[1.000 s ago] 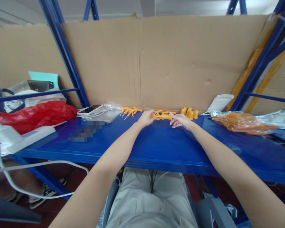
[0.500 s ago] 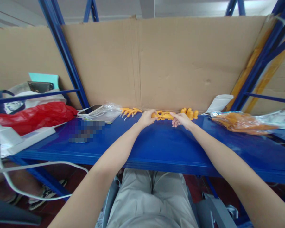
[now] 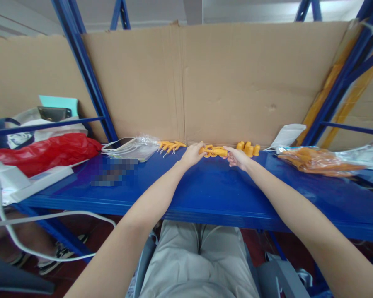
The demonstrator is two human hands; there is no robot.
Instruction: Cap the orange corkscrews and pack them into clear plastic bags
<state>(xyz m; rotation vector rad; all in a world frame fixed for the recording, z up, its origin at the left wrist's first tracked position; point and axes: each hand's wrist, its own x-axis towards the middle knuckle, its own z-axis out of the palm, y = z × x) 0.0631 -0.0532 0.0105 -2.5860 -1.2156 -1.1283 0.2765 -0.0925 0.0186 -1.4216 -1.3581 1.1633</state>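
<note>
At the back of the blue table (image 3: 211,190), the person's left hand (image 3: 192,155) and right hand (image 3: 238,158) held yellow pieces (image 3: 216,151) from opposite ends. Yellow parts with metal ends (image 3: 170,145) lay leftward; yellow blocks (image 3: 248,148) stood rightward, before a cardboard wall (image 3: 236,82).

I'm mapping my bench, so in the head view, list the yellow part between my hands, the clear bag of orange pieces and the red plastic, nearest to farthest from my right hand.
From your right hand:
1. Yellow part, just to its left.
2. Clear bag of orange pieces, to its right.
3. Red plastic, far left.
</note>
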